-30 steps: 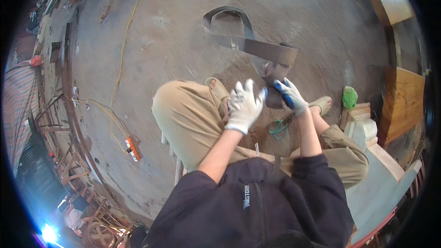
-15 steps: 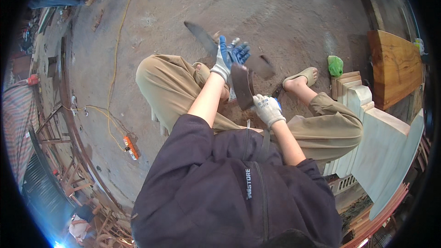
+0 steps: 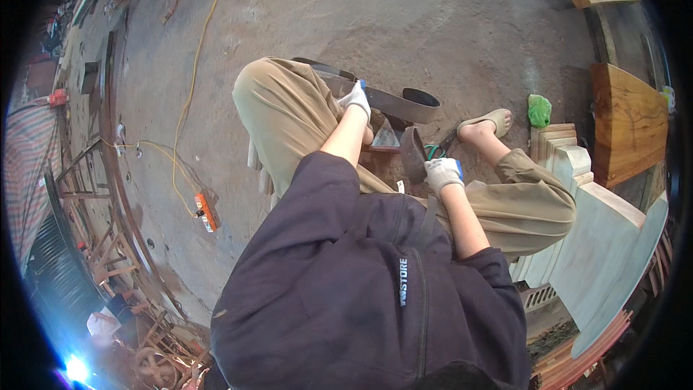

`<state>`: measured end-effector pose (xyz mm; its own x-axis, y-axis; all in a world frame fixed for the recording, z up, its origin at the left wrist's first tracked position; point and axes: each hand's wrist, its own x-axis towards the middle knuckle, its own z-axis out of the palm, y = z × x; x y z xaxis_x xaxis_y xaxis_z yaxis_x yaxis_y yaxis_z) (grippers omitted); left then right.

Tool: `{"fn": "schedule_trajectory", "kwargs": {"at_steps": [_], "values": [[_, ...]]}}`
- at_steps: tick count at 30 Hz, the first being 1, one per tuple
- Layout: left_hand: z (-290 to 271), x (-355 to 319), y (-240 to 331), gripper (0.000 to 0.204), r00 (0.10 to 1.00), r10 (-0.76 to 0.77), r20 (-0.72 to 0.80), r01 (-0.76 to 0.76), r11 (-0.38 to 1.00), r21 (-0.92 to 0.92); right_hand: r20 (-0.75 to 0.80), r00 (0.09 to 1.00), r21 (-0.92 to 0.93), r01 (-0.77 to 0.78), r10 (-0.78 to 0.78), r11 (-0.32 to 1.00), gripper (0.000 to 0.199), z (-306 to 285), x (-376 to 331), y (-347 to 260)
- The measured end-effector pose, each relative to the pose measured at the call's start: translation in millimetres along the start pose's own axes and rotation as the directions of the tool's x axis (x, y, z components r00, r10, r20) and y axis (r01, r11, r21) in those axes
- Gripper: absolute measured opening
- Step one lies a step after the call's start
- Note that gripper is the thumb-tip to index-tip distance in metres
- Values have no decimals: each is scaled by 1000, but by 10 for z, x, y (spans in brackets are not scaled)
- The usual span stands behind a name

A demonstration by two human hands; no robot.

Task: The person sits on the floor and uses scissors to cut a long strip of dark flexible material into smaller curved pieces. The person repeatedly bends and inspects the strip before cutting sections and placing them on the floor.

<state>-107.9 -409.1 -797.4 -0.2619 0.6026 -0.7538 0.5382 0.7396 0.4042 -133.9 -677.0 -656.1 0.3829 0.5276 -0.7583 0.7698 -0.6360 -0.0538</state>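
Observation:
Both hands wear grey-white work gloves with blue palms. My left hand (image 3: 357, 100) is closed on a long dark strip (image 3: 401, 107), which resembles sanding belt; its fingers are partly hidden. The strip runs out on both sides of this hand and curls into a loop at its right end. Nearer to me, my right hand (image 3: 442, 175) grips a dark brown strip end (image 3: 412, 154) that stands up beside the thumb. Whether both are one piece I cannot tell. Just beyond the right hand are green-handled scissors (image 3: 434, 151). A wedge-shaped block (image 3: 385, 138) sits between my feet.
On the right stand a green plastic bag (image 3: 539, 110), a thick wooden slab (image 3: 628, 124) and pale moulded wood pieces (image 3: 595, 235). An orange power strip (image 3: 206, 212) with a yellow cord (image 3: 190, 94) lies on the floor at left. Bright light glares at lower left.
My left hand, open with spread fingers before, has closed on the strip. The dark piece between the hands has swung down, and the strip now stretches further right beyond them. The view has shifted slightly.

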Motion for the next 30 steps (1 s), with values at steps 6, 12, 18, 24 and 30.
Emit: {"fn": "schedule_trajectory", "kwargs": {"at_steps": [6,12,18,24,30], "values": [[117,877,178,80,942,-290,170,332,883,-332,271,945,63,-207,182,976,27,151,-50,552],[-153,645,526,84,960,-272,62,278,922,-270,457,856,80,-308,239,948,37,22,43,941],[-317,-72,990,62,714,697,-69,-621,675,398,281,918,146,-328,278,933,37,37,17,929],[-17,-886,1636,43,190,969,158,-802,246,-545,173,984,454,-119,44,883,51,-907,-7,1134],[-835,-2705,2235,18,-590,737,331,-700,-262,-664,-669,738,684,659,92,-314,39,-2984,-226,1343]]}}
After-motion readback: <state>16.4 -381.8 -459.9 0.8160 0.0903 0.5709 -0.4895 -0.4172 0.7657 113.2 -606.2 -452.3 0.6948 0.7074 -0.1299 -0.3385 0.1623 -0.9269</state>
